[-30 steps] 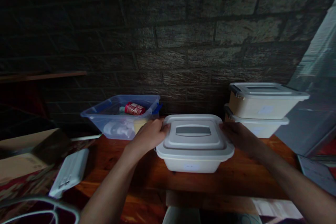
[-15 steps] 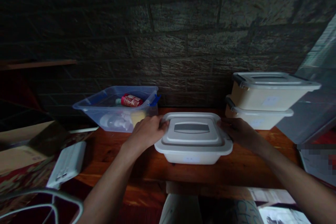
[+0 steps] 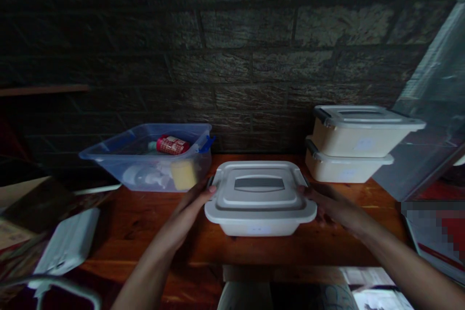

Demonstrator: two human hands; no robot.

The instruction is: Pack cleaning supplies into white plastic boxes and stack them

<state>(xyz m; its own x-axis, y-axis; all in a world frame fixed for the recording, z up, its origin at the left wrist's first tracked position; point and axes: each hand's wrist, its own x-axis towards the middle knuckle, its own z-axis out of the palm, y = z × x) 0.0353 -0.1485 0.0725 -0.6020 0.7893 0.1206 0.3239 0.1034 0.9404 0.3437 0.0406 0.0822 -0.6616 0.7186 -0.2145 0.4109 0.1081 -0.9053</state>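
White box (image 3: 259, 193), one, touches left hand (image 3: 191, 207) and right hand (image 3: 331, 205), each grip apart; two stacked boxes (image 3: 358, 140), one tub (image 3: 127, 167) nearby.

A dark wall (image 3: 254, 58) of large, rough-faced blocks fills the far side, its joints visible, its left part sinking almost to black. The light is dim, falling palest on the blocks at centre and right. A narrow wooden ledge (image 3: 43, 90) runs in from the left. Before the wall stands a reddish-brown wooden table (image 3: 138, 223) with visible grain and a glossy top. On the right rises a greyish, sheeny panel (image 3: 428, 121), its material unclear.
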